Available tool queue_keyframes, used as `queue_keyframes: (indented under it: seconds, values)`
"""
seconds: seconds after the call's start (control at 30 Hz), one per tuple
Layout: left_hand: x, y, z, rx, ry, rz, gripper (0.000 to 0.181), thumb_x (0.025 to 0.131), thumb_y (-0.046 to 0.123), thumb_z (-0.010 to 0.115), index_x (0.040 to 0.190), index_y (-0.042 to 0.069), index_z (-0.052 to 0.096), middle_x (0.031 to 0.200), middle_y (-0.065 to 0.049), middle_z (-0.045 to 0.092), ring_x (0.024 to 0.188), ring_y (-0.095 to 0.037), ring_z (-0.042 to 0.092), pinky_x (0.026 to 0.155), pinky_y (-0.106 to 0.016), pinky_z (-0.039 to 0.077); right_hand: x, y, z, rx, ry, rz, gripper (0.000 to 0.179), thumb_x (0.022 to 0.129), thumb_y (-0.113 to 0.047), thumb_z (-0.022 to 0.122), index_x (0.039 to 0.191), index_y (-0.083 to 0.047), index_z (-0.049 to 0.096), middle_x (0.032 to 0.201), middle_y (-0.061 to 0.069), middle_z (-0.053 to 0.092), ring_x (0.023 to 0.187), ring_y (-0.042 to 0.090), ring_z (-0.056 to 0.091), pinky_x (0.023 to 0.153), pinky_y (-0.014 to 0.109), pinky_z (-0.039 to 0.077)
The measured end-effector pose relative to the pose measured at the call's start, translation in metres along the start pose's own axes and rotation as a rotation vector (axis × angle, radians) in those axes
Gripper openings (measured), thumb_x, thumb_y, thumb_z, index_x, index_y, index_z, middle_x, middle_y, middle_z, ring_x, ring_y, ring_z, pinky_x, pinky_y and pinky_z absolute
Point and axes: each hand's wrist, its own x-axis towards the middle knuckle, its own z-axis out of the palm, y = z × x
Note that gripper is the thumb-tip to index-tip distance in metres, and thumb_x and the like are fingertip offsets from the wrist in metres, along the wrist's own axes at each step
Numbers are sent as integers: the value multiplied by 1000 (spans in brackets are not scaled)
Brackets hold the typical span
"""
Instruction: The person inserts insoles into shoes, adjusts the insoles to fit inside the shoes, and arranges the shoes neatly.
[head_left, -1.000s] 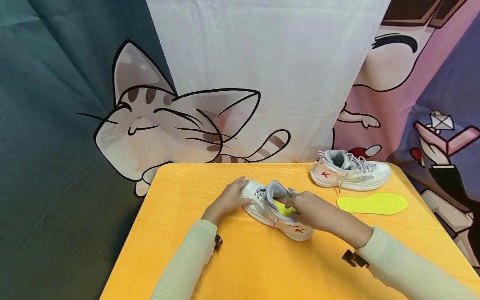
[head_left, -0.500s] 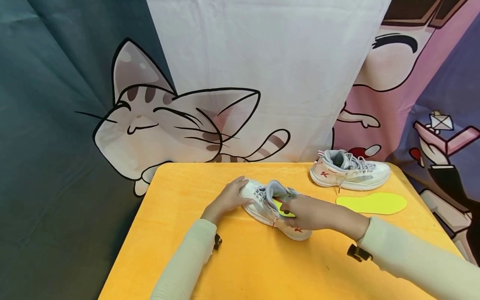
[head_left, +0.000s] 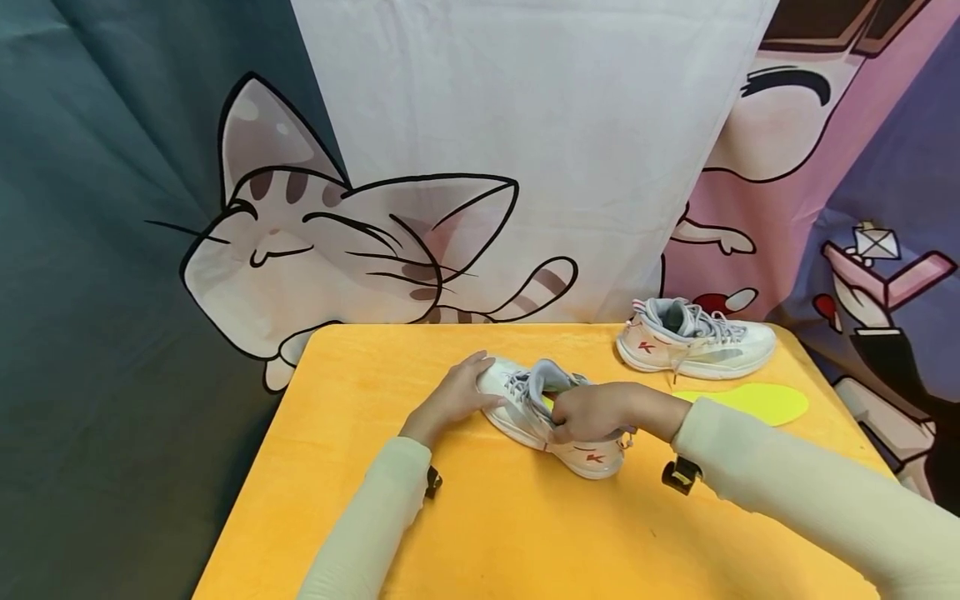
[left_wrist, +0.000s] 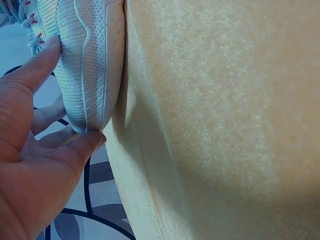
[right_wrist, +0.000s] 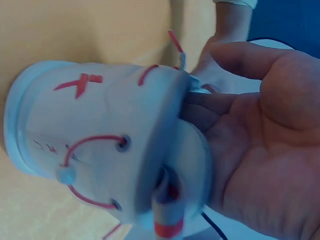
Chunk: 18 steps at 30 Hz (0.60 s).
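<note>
A white sneaker point(head_left: 504, 380) with grey collar and red heel marks rests on the table, toe to the left. My left hand point(head_left: 450, 398) holds its toe; in the left wrist view, the thumb lies along the upper and fingertips touch the toe's front. My right hand point(head_left: 596, 410) reaches into the collar. A sliver of yellow insole point(head_left: 548, 403) shows inside the shoe beside it. From the right wrist view, the fingers pass behind the heel point(right_wrist: 100, 115) into the opening, palm exposed and thumb extended outside; the fingertips are hidden.
A matching sneaker point(head_left: 701, 342) stands at the back right of the yellow table point(head_left: 390, 533). In front of it lies a loose yellow insole point(head_left: 765, 403), partly covered by the right arm. A cartoon-printed curtain point(head_left: 480, 100) hangs behind the table.
My right hand has moved deeper into and across the sneaker's opening, and less of the yellow insole inside shows. The left hand keeps its place on the toe.
</note>
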Motion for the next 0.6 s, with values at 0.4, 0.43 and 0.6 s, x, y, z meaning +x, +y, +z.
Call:
queue_keyframes:
  seconds: [0.4,0.43,0.6]
  values:
    - [-2,3,0,-12,7,-22,83,87,31,85,156,8,45,169,-14,29,156,-36,28,127,-47,25,13,4,11,-70,-30,-3,30,106,-19,52,76,-15,54,60,-5,47,42,7,40,46,21,33]
    - [-3,3,0,-14,9,-24,83,87,31,85,156,8,45,169,-14,29,156,-36,28,127,-47,25,13,3,11,-67,-28,2,30,106,-18,52,76,-15,54,61,-5,47,43,7,40,46,21,33]
    - [-3,3,0,-20,9,-28,84,87,31,85,156,7,45,169,-13,28,156,-36,27,127,-47,25,12,2,13,-97,-18,6,26,105,-17,52,79,-14,55,66,-4,45,55,9,40,55,24,33]
